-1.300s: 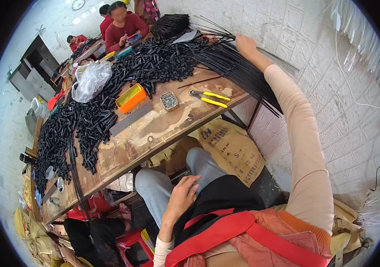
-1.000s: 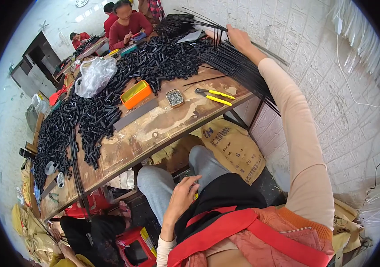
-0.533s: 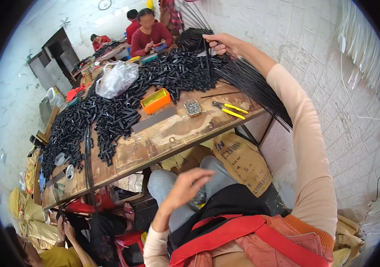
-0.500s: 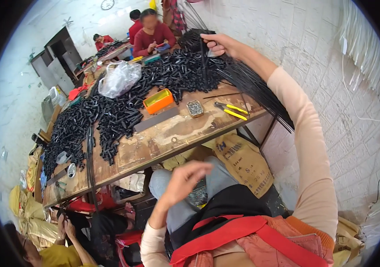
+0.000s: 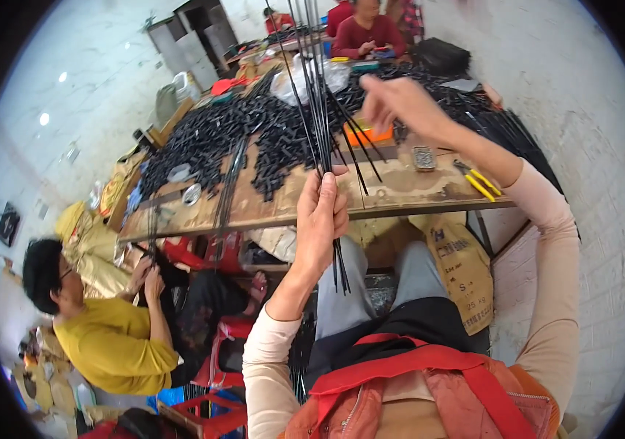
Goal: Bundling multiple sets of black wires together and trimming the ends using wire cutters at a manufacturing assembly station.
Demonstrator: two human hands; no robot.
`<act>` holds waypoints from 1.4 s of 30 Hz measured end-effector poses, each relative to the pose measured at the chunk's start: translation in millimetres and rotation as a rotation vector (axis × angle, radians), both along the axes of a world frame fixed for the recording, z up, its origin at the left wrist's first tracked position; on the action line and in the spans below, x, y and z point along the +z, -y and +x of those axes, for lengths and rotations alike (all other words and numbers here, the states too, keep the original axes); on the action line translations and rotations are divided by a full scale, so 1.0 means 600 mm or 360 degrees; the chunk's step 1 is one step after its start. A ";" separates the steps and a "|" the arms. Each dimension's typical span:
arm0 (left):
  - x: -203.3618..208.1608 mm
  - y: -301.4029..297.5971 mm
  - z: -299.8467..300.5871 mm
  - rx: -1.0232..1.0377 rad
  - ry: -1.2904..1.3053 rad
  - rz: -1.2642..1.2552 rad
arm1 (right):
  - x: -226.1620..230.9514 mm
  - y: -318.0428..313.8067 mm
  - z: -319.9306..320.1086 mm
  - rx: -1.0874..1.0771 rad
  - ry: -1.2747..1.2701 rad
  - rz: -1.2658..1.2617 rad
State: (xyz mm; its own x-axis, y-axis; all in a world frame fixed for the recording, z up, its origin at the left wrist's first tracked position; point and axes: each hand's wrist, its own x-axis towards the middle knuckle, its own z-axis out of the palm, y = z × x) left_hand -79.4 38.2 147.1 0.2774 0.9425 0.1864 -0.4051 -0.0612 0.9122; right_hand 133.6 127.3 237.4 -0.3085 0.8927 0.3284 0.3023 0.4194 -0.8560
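A bundle of long, thin black rods [image 5: 321,121] stands nearly upright in my left hand [image 5: 320,216], which is closed around its lower part over the table's front edge. Some rods splay out to the right, and the lower ends stick out below the hand. My right hand [image 5: 404,108] hovers above the table to the right of the bundle, with loosely bent fingers apart and slightly blurred. Nothing shows in it. Beneath it is an orange box [image 5: 371,133], partly hidden by the rods.
Short black pieces [image 5: 210,139] cover much of the wooden table [image 5: 400,186]. Yellow-handled pliers [image 5: 477,181] and a small tray of metal bits [image 5: 423,158] lie near the front. More rods [image 5: 521,139] lie at right. A person in yellow [image 5: 111,340] sits at left; others work beyond.
My left hand has risen from near my lap and now grips the rod bundle. My right hand has come back from the far rod pile. The view has turned left and down.
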 end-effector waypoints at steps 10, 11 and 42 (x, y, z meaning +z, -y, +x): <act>-0.036 0.020 -0.020 -0.0647 0.0133 -0.0244 | 0.029 -0.079 -0.067 0.0694 -0.0896 -0.0284; -0.035 0.008 -0.022 -0.0605 0.0029 -0.0229 | 0.016 -0.086 -0.055 0.0858 -0.0881 -0.0341; -0.008 -0.027 0.016 -0.0502 -0.0007 -0.0163 | -0.043 0.050 -0.054 0.0733 -0.0744 -0.0707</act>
